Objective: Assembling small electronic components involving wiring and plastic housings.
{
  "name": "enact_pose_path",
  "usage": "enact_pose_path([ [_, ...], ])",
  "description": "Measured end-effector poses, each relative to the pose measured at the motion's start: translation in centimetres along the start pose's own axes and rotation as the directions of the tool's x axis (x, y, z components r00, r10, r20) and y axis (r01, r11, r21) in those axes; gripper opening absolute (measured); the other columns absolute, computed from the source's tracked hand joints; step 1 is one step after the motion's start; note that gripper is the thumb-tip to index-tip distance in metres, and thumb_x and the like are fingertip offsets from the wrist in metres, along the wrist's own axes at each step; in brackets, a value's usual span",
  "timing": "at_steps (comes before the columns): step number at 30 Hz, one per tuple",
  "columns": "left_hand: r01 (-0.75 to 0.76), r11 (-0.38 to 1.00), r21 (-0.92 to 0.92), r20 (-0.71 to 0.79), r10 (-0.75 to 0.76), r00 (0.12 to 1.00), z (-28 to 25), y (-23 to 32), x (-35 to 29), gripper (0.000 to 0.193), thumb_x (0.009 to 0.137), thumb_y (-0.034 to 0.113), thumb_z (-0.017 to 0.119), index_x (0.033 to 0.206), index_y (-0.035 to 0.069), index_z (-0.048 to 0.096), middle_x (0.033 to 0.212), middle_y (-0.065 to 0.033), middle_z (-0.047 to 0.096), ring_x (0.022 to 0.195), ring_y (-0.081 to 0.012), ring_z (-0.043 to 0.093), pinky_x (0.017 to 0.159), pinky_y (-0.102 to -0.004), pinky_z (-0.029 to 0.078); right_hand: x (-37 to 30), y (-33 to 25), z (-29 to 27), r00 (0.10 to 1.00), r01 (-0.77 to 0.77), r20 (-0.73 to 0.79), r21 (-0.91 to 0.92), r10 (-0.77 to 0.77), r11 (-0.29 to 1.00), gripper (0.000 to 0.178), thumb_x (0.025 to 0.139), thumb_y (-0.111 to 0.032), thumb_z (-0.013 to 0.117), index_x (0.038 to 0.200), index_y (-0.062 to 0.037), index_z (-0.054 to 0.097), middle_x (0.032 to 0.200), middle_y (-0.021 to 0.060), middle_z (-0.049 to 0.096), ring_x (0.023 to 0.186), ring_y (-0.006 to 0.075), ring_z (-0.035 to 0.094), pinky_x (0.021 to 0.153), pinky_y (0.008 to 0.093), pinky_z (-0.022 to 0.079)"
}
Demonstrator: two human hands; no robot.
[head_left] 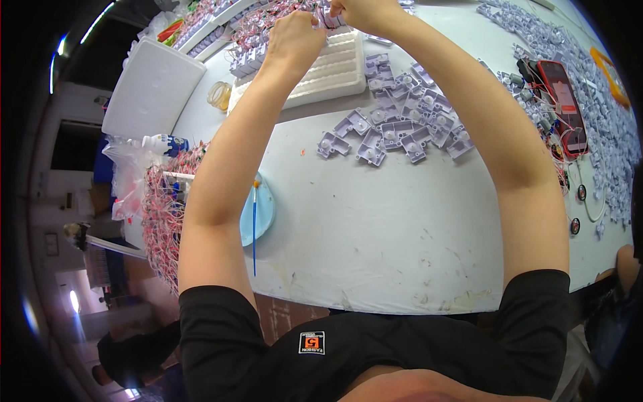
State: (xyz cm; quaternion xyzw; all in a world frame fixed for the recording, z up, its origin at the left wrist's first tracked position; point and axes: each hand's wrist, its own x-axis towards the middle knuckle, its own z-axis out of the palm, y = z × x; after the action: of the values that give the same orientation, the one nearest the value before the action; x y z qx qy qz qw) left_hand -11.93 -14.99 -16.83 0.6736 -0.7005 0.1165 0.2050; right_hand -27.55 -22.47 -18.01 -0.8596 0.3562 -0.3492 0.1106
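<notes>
Both my arms reach to the far edge of the table, above a white foam tray (345, 65) with ridged rows. My left hand (295, 41) has its fingers curled in over the tray's far left part. Close to it on the right, my right hand (365, 15) is pinched together, partly cut off by the upper edge. Thin red and white wires (328, 19) show between the two hands. Whatever the fingers hold is too small and hidden to name. Lavender-grey plastic housings with red wires (249, 60) stand beside my left wrist.
Loose lavender-grey housings (402, 127) lie between my arms. By my left arm are a glass jar (219, 96), a blue-handled brush (254, 231) on a light blue dish (266, 213), and bundled wires (164, 221). A red-cased phone (562, 107) lies at right near a large heap of parts (613, 144).
</notes>
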Motion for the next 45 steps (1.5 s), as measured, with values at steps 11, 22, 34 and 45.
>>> enact_pose_path([
  [11, 0.096, 0.995, 0.036, 0.086, -0.099, 0.991, -0.7, 1.0, 0.1, 0.028, 0.072, 0.021, 0.071, 0.095, 0.007, 0.078, 0.099, -0.0204, 0.073, 0.095, -0.0355, 0.07, 0.09, -0.0408, 0.054, -3.1, 0.1, -1.5, 1.0, 0.019, 0.001, 0.053, -0.019, 0.998, 0.02, 0.076, -0.01, 0.06, 0.088, -0.0066, 0.076, 0.085, 0.022, 0.071, 0.083, 0.0384, 0.07, 0.077, 0.0465, 0.054],
  [22, 0.214, 0.971, -0.105, 0.044, -0.21, 0.977, 0.9, 0.4, 0.0, 0.039, 0.07, 0.032, 0.077, 0.101, 0.008, 0.078, 0.099, -0.0173, 0.074, 0.094, -0.0309, 0.072, 0.092, -0.0372, 0.053, -5.7, 0.0, -5.1, 0.989, 0.149, -0.005, -0.049, -0.149, 0.988, 0.023, 0.073, -0.006, 0.06, 0.088, -0.0049, 0.077, 0.084, 0.0226, 0.07, 0.083, 0.0375, 0.07, 0.078, 0.0448, 0.055],
  [34, 0.189, 0.982, 0.017, 0.161, -0.189, 0.969, -3.0, 1.7, 1.5, 0.029, 0.083, 0.027, 0.074, 0.104, 0.007, 0.075, 0.098, -0.0179, 0.074, 0.095, -0.0328, 0.072, 0.089, -0.0394, 0.055, -23.9, -8.0, -11.9, 0.845, 0.41, 0.435, -0.149, -0.313, 0.9, 0.021, 0.078, -0.001, 0.062, 0.092, -0.0109, 0.074, 0.096, 0.0059, 0.069, 0.097, 0.026, 0.063, 0.086, 0.0388, 0.052],
  [45, -0.081, 0.925, -0.37, -0.137, 0.032, 0.99, -29.8, 9.0, -22.2, 0.024, 0.102, 0.009, 0.054, 0.117, 0.001, 0.071, 0.085, -0.0124, 0.075, 0.086, -0.0161, 0.072, 0.081, -0.0272, 0.058, -31.6, -10.8, -9.1, 0.856, 0.512, 0.03, 0.088, -0.516, 0.854, 0.036, 0.069, 0.006, 0.066, 0.101, -0.0092, 0.072, 0.105, 0.0034, 0.07, 0.094, 0.024, 0.064, 0.08, 0.0346, 0.053],
])
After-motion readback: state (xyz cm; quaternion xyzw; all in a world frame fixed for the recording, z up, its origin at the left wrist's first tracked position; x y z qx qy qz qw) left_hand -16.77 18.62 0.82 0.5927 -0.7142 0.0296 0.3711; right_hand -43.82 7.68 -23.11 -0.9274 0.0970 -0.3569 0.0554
